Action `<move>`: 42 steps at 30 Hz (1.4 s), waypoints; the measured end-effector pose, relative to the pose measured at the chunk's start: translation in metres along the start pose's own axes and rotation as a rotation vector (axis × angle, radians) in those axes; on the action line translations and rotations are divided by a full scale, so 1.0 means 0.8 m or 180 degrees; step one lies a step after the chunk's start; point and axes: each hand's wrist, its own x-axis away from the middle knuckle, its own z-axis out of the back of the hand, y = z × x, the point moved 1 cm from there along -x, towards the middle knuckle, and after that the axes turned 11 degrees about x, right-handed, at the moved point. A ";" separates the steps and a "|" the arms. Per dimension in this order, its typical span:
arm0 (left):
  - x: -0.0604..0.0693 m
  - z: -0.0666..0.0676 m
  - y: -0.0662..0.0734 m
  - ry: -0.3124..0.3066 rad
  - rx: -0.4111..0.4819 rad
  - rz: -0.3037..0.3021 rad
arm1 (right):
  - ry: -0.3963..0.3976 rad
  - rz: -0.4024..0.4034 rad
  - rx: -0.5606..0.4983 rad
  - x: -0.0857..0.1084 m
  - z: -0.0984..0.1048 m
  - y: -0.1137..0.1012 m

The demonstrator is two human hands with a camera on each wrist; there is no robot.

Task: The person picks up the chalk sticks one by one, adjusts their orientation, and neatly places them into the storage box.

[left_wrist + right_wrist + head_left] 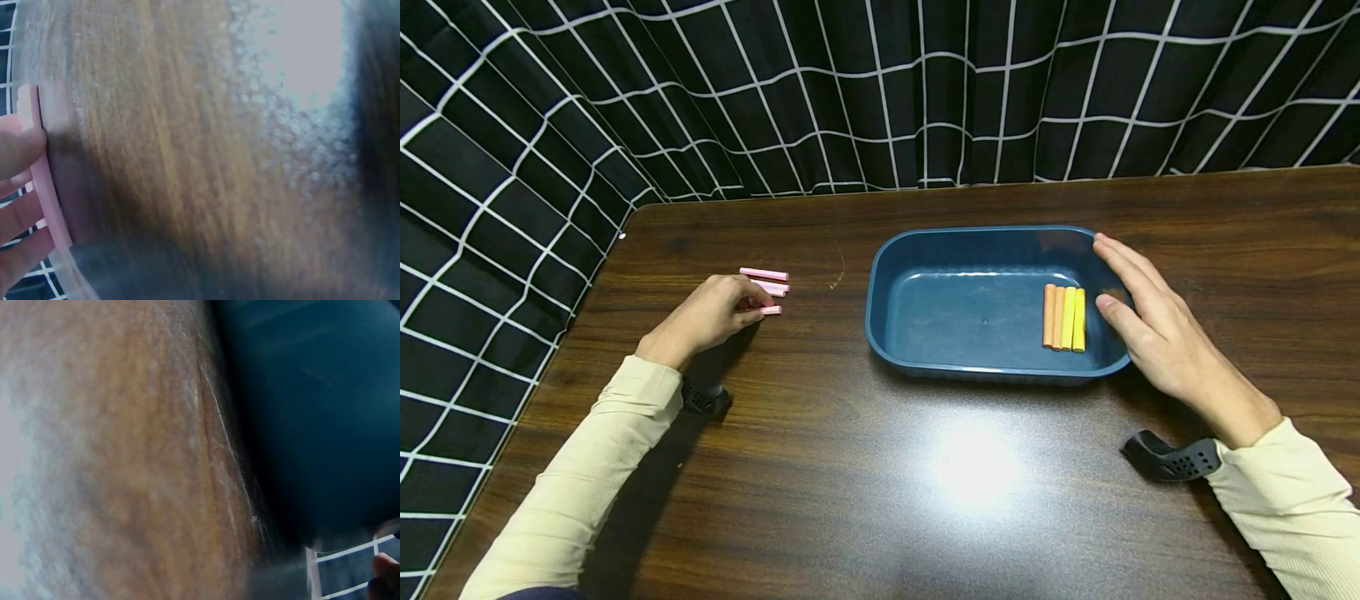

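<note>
My left hand [718, 312] pinches a pink chalk stick [771, 310] at the left of the table. In the left wrist view the thumb lies against that pink chalk stick [49, 194], with fingers behind it. Just beyond are more pink chalk sticks [764, 273], partly hidden by the hand. A blue plastic bin [925, 367] stands right of the middle; two orange chalk sticks [1049, 317] and two yellow chalk sticks [1068, 318] lie side by side at its right end. My right hand [1157, 329] rests at the bin's right rim, fingers extended.
The brown wood-grain table [820, 467] reflects a bright light in front of the bin. A black curtain with white grid lines [850, 100] hangs along the back and left edges. Each wrist wears a black strap [1176, 458].
</note>
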 end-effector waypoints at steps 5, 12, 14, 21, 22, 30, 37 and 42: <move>-0.001 0.002 0.003 -0.0038 0.0023 0.0092 | -0.0005 0.0009 -0.0006 0.000 0.000 0.000; -0.005 0.007 0.010 -0.0008 0.0183 0.0223 | -0.0041 -0.0047 -0.0001 0.000 0.000 0.002; -0.006 0.008 0.011 0.0011 0.0225 0.0209 | -0.0050 -0.0056 0.0002 0.001 0.000 0.002; -0.013 0.013 0.020 0.0109 0.0408 0.0171 | -0.0025 -0.0034 0.0008 0.000 0.000 0.002; -0.013 0.014 0.022 0.0119 0.0428 0.0173 | -0.0024 -0.0032 0.0006 0.001 0.000 0.002; -0.023 0.019 0.044 0.0017 0.0620 0.0182 | -0.0021 -0.0038 0.0029 -0.001 0.000 0.001; -0.031 0.021 0.061 0.0023 0.0824 0.0189 | -0.0053 -0.0071 0.0019 -0.001 -0.001 0.001; -0.035 0.022 0.075 0.0015 0.0885 0.0126 | -0.0045 -0.0065 0.0014 -0.001 -0.001 0.002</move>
